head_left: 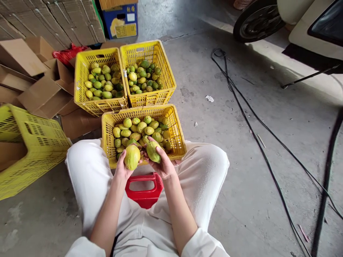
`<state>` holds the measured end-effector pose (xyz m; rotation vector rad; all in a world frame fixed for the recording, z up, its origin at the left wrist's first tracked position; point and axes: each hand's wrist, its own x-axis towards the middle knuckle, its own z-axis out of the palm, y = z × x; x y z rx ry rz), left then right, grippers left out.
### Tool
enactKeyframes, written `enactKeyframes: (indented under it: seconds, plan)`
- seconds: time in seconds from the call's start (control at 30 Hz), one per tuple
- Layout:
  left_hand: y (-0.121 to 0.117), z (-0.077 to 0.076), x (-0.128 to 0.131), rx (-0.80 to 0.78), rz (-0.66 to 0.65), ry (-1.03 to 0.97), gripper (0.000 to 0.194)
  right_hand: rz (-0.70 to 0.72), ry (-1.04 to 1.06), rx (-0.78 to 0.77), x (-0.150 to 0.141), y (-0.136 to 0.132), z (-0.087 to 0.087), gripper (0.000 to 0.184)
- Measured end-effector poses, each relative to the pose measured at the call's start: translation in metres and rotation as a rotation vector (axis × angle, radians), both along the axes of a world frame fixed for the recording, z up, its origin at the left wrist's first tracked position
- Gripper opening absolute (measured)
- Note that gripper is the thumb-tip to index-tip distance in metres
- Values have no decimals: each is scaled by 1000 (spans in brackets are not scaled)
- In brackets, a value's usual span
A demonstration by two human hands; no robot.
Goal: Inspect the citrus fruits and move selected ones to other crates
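A yellow lemon (pixel 132 157) rests in my left hand (pixel 123 169), its fingers curled round the fruit. My right hand (pixel 165 166) grips a greener lemon (pixel 153 152), with the thumb laid along its side. Both hands are held close together over the near rim of a yellow plastic crate (pixel 179 142) between my knees. Inside that crate lie many green and yellow lemons (pixel 142 126), partly hidden by my hands.
Beyond stand two more yellow crates, a left one (pixel 80 93) and a right one (pixel 168 64), both holding lemons. An olive-yellow crate (pixel 43 132) and cardboard boxes (pixel 40 92) are at left. Black cables (pixel 257 134) cross the floor near a vehicle (pixel 302 21). I sit on a red stool (pixel 144 198).
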<state>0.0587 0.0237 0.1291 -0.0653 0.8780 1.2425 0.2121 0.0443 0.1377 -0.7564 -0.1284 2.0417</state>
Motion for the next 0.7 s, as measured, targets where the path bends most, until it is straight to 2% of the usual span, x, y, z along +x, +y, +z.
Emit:
enactKeyframes:
  seconds: [0.13, 0.27, 0.4, 0.53, 0.6, 0.7]
  plan:
    - [1, 7, -1, -17, 51, -27, 40, -63, 48, -93, 1, 2, 1, 38]
    - [2, 11, 1, -43, 80, -24, 42, -75, 139, -60, 3, 6, 10, 39]
    - [1, 10, 0, -96, 120, 19, 37, -82, 140, -49, 3, 6, 16, 38]
    - [-3, 6, 0, -83, 80, 57, 44, -98, 171, -74, -1, 4, 12, 37]
    - [-5, 3, 1, -71, 37, 60, 51, -118, 221, -74, -3, 2, 8, 41]
    - [-4, 0, 3, -39, -47, -2, 50, -138, 244, -78, -4, 0, 3, 49]
